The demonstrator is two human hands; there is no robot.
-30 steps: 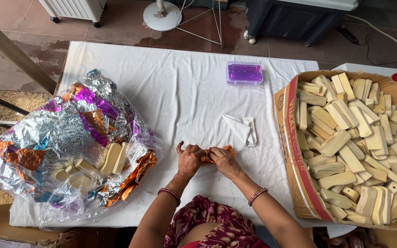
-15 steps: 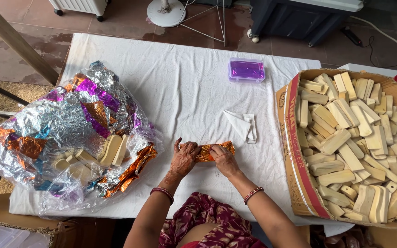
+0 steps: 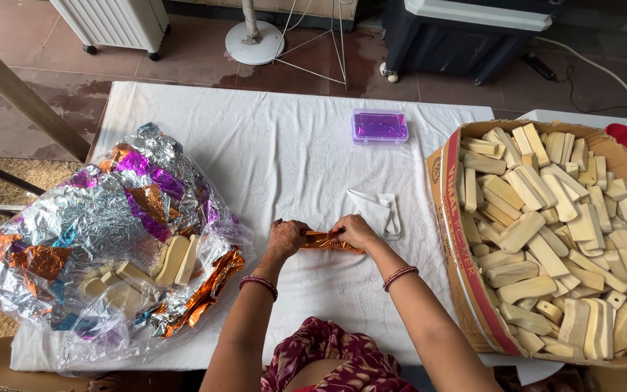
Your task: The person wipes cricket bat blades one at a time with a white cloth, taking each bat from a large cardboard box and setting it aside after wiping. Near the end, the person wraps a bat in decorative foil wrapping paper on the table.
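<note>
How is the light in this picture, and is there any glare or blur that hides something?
Head view: soft, even daylight with faint shadows; the white cloth is bright but keeps its creases. The crinkled foil sheets throw small glints, so the pale blocks inside read less clearly. Both hands, left hand and right hand, and the orange foil piece are sharp. Edges bend slightly, as from a wide lens.

Reddish tiled floor, damp patches. White radiator heater, fan base, dark cabinet, white-clothed table. Daylight.
</note>
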